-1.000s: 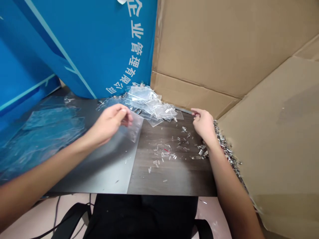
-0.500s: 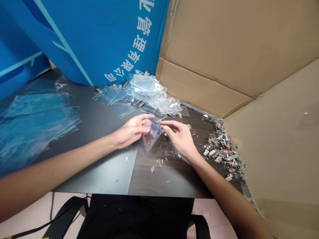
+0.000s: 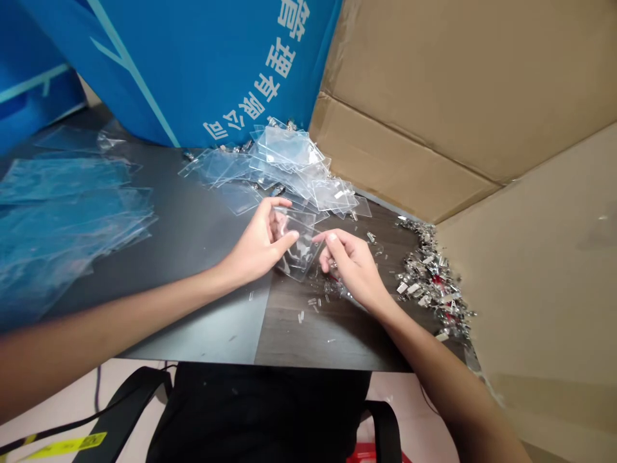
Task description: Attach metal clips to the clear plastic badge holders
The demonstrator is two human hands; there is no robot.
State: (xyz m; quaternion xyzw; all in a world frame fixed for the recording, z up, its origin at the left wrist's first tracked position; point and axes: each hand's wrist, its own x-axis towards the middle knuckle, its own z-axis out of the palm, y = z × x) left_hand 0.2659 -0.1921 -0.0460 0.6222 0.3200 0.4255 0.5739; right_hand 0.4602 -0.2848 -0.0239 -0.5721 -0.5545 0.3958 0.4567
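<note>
My left hand (image 3: 263,241) is closed on a clear plastic card sleeve (image 3: 303,249), with the thumb lying across its front and the fingers behind it. My right hand (image 3: 351,260) is at the sleeve's right edge, its thumb and forefinger pinched together and the other fingers curled. Whatever that pinch holds, if anything, is too small to make out. Below the hands, small clear plastic strips (image 3: 301,316) lie scattered on the dark table. Just beyond them is a heap of clear card sleeves (image 3: 289,154) with metal clips among them.
Metal clips (image 3: 429,283) are piled along the table's right side, against a cardboard panel (image 3: 540,257). More flat clear sleeves (image 3: 72,212) are stacked at the left. A blue printed panel (image 3: 193,64) and a cardboard wall (image 3: 409,148) stand behind the table (image 3: 212,334).
My left hand has turned, bringing its thumb over the sleeve, which now lies flatter to view. My right hand's fingers have curled in more at the sleeve's edge. The camera view has shifted slightly.
</note>
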